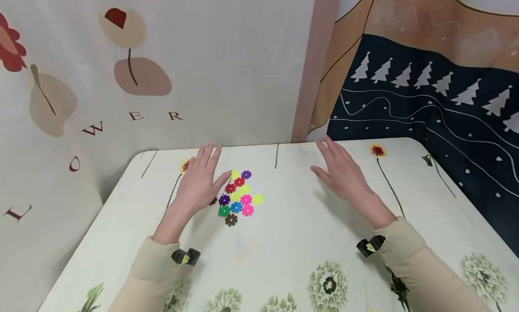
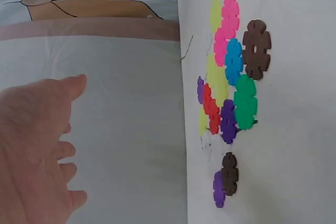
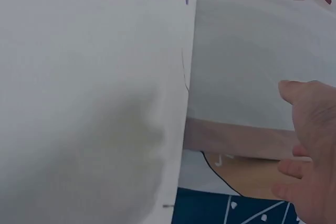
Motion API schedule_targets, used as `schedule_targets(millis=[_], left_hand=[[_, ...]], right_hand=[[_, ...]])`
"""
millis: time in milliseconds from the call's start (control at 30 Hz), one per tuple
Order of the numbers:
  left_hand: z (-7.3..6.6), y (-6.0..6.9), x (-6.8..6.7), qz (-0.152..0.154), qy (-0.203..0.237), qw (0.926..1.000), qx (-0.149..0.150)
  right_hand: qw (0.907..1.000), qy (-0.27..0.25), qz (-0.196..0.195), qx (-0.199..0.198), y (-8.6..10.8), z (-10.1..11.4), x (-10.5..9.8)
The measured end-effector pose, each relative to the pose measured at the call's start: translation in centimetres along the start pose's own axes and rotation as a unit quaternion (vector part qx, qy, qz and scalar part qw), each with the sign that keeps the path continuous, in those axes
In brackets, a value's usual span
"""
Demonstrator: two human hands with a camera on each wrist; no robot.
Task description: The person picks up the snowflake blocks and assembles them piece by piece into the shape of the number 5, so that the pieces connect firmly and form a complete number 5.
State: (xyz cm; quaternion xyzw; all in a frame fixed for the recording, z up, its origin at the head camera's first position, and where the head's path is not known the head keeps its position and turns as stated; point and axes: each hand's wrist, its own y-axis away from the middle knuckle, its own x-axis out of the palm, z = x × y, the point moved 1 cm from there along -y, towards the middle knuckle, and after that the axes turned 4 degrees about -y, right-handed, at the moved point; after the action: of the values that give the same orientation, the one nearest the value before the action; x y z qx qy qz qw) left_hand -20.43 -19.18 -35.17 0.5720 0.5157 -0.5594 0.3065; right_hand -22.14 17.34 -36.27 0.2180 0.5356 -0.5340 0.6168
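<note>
The person's left hand [image 1: 198,179] is hovering above the bench [image 1: 284,240], fingers stretching out straight and thumb sticking off to the side. Near it, a bunch of flower-shaped discs [image 1: 236,207] is lying on the bench — pink, red, blue, green, purple, brown and yellow, all crowding together. The left wrist view is showing a brown disc [image 2: 229,174] and a purple disc [image 2: 218,195] overlapping in that shot, just beside the main bunch. The right hand [image 1: 344,172] is hovering too — wide, fingers extending, well apart from the discs. Black wrist cameras [image 1: 193,256] are sitting by both beige sleeves [image 1: 146,271], and a dark tree-print fabric [image 1: 379,109] is hanging at the right.
</note>
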Motion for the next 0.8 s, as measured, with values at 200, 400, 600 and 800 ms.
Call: schedule_targets(millis=[200, 400, 600, 800], left_hand=[[0.2, 1.0, 0.7, 0.032, 0.134, 0.9904, 0.007], [-0.2, 1.1, 1.8, 0.047, 0.214, 0.9755, 0.021], [-0.4, 1.1, 2.7, 0.049, 0.270, 0.9613, 0.023], [0.0, 1.9, 3.4, 0.086, 0.321, 0.9430, 0.007]], right_hand=[[0.9947, -0.101, -0.008, -0.013, -0.1, 0.5, 1.7], [0.9868, -0.161, -0.008, -0.020, -0.6, 1.0, 3.3], [0.9770, -0.212, 0.026, -0.006, -1.4, 2.2, 4.9], [0.9619, -0.256, 0.092, -0.026, -1.9, 3.8, 6.9]])
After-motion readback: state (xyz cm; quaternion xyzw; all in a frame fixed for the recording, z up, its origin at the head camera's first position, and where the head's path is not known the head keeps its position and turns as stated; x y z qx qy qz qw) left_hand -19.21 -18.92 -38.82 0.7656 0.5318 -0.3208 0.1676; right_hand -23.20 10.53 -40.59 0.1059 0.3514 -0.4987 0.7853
